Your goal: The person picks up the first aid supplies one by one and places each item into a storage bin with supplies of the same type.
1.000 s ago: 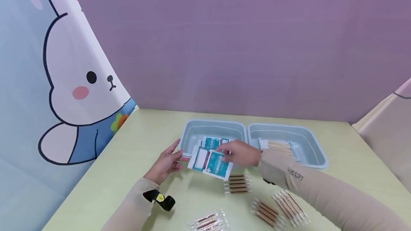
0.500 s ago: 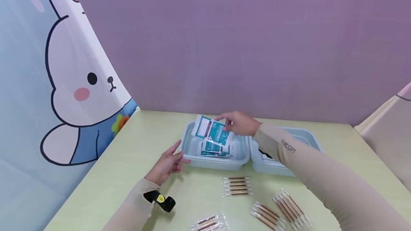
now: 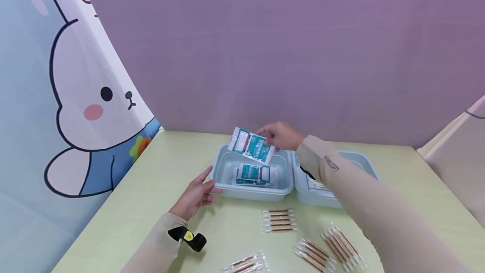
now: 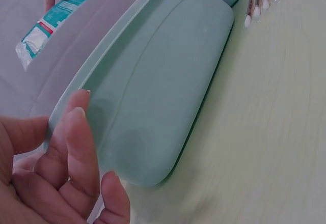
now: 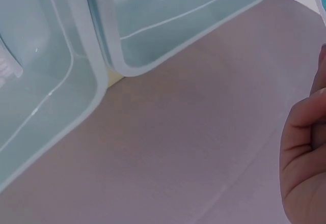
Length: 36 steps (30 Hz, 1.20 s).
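Note:
My right hand (image 3: 282,135) pinches a teal-and-white sachet (image 3: 251,145) at its right end, above the far side of the left pale blue plastic basin (image 3: 223,176). Its printed face is turned up, with a red strip across the middle. Inside that basin lies a small pile of similar sachets (image 3: 250,172). At the basin's left end, my left hand (image 3: 195,195) grips the rim, thumb at the edge and fingers along the outer wall in the left wrist view. The right wrist view catches only part of my right hand (image 5: 308,158) at its right edge.
A second pale blue basin (image 3: 358,157) stands right beside the first, partly covered by my right sleeve, with a white-wrapped pack inside. Several clear packs of brown cotton swabs (image 3: 279,220) lie on the table in front. A purple cloth wall (image 3: 265,54) rises behind.
My right hand has lifted the sachet up and back from in front of the left basin to over its far rim, uncovering the pile inside. My left hand stays at the rim.

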Motion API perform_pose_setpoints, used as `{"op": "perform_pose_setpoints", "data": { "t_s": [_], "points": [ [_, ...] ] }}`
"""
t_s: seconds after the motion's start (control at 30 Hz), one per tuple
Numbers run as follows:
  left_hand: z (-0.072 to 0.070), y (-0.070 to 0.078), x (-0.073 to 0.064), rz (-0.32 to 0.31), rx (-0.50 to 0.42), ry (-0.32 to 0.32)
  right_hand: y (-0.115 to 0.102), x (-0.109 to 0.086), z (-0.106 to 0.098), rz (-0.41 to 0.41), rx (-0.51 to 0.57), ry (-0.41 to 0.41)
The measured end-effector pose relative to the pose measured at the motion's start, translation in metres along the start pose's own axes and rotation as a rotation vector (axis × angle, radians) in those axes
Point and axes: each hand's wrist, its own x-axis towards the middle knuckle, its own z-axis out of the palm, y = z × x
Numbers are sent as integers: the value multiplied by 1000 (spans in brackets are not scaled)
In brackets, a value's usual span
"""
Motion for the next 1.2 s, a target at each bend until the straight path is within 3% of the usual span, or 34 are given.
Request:
{"op": "perform_pose_setpoints", "data": {
  "t_s": [0.43,0.9,1.2],
  "points": [
    [3,-2,-1,17,-56,-10,19,18,12,107,-3,-40],
    [-3,-5,-3,25,-96,-26,24,24,32,138,-29,-46],
    [-5,-8,-4,30,-127,-63,25,24,45,177,-27,-109]
  ]
}}
